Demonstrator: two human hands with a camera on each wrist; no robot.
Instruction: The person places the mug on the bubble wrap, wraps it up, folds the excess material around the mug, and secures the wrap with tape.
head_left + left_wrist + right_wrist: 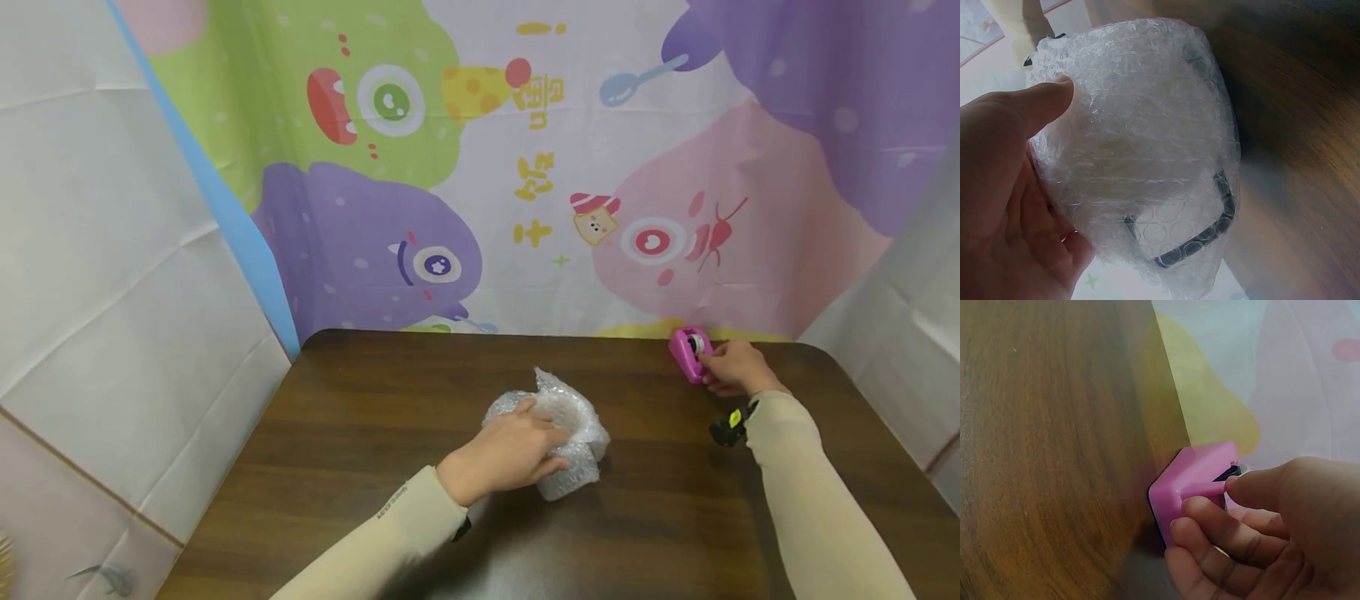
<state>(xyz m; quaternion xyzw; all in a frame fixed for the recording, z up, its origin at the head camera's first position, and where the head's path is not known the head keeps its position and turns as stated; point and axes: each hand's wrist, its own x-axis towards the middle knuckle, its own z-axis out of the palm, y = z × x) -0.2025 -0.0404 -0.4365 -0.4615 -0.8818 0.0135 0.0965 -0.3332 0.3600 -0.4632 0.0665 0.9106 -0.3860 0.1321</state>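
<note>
A bundle of clear bubble wrap stands on the table in front of me. Through the wrap, the left wrist view shows a pale body and a black-edged handle, like a mug's. My left hand holds the bundle, its thumb against one side and the other fingers bent at the edge. Near the far right of the table is a pink tape dispenser with a small roll in it. My right hand grips the dispenser's side between thumb and bent fingers. Its fingers partly hide the roll.
The dark wooden table meets a cartoon-printed curtain along its far edge. Pale sheets or walls stand at the left and right. A black wrist camera is strapped on the right wrist.
</note>
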